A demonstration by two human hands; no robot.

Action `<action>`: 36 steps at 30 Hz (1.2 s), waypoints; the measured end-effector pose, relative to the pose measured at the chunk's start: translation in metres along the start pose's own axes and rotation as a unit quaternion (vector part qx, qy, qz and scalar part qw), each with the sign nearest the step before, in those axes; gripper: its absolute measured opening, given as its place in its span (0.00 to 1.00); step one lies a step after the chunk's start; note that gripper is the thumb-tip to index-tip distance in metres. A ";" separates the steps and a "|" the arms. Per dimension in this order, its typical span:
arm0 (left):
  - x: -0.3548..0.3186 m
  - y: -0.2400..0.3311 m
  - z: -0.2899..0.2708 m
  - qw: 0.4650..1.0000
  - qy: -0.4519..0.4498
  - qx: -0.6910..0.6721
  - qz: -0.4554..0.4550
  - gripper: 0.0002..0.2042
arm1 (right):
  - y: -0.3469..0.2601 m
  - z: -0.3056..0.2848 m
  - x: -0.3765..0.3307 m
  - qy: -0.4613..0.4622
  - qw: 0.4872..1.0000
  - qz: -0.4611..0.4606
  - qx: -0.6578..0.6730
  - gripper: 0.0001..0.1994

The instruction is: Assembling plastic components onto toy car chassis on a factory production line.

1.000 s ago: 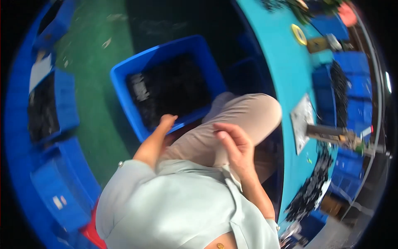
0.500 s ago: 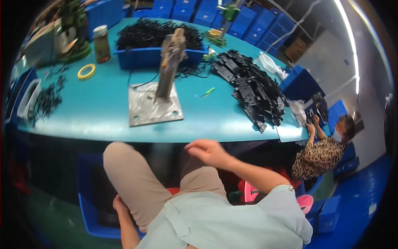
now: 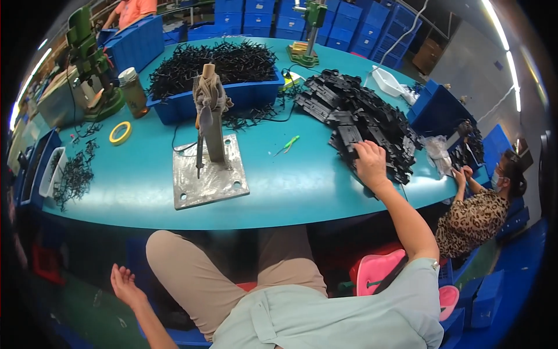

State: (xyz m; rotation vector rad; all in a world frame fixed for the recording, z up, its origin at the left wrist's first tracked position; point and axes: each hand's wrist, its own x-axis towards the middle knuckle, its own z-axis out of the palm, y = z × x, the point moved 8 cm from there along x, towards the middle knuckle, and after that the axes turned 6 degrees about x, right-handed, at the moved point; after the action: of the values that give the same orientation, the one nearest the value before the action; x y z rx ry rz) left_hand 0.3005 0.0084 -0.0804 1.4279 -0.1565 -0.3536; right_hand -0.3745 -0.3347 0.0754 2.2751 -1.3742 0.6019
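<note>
My right hand [image 3: 369,163] reaches across the teal table [image 3: 290,186] and rests on the near edge of a heap of flat black plastic parts [image 3: 357,119]; I cannot tell whether its fingers grip one. My left hand [image 3: 125,285] hangs low beside my left knee, below the table edge, palm up with fingers apart and nothing in it. In front of me a metal post wrapped in cloth stands on a square steel base plate [image 3: 209,171].
A blue bin [image 3: 218,75] piled with thin black pieces sits behind the post. A yellow tape roll [image 3: 120,132], a jar [image 3: 132,92], a green press [image 3: 93,64] and a small green tool [image 3: 289,143] lie about. A seated person in a patterned top [image 3: 476,215] works at right.
My view swung from the floor bins up to the table. My right hand rose from my lap and reached out onto the black parts heap. My left hand dropped beside my knee.
</note>
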 end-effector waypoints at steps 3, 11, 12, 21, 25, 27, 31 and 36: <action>-0.037 0.053 0.049 0.994 -0.045 0.027 0.098 0.12 | 0.006 -0.012 0.007 0.076 0.997 -0.020 0.011 0.19; -0.193 0.089 0.210 0.852 -0.427 0.189 0.234 0.06 | -0.004 -0.074 0.038 0.209 0.933 0.052 0.288 0.04; -0.205 0.076 0.226 0.848 -0.474 0.167 0.166 0.07 | -0.003 -0.065 0.038 0.162 0.903 0.113 0.382 0.04; -0.273 0.013 0.331 0.749 -0.610 -0.036 -0.257 0.20 | -0.085 0.023 0.037 -0.151 0.567 0.253 0.769 0.12; -0.291 0.003 0.333 0.738 -0.610 -0.012 -0.289 0.16 | -0.103 0.046 0.046 -0.225 0.562 0.243 0.758 0.11; -0.294 -0.007 0.325 0.737 -0.603 0.007 -0.306 0.15 | -0.112 0.063 0.050 -0.267 0.616 0.215 0.710 0.14; -0.287 -0.017 0.300 0.768 -0.542 0.011 -0.341 0.11 | -0.113 0.070 0.092 -0.190 0.848 0.068 0.491 0.14; -0.289 -0.017 0.278 0.790 -0.511 0.003 -0.340 0.12 | -0.105 0.107 0.149 -0.002 0.949 -0.067 0.309 0.15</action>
State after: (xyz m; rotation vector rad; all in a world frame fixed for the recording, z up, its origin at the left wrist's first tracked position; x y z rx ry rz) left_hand -0.0608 -0.1585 -0.0270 1.1116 -0.5176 -1.7251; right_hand -0.2018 -0.4560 0.0576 2.8184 -1.1204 1.1036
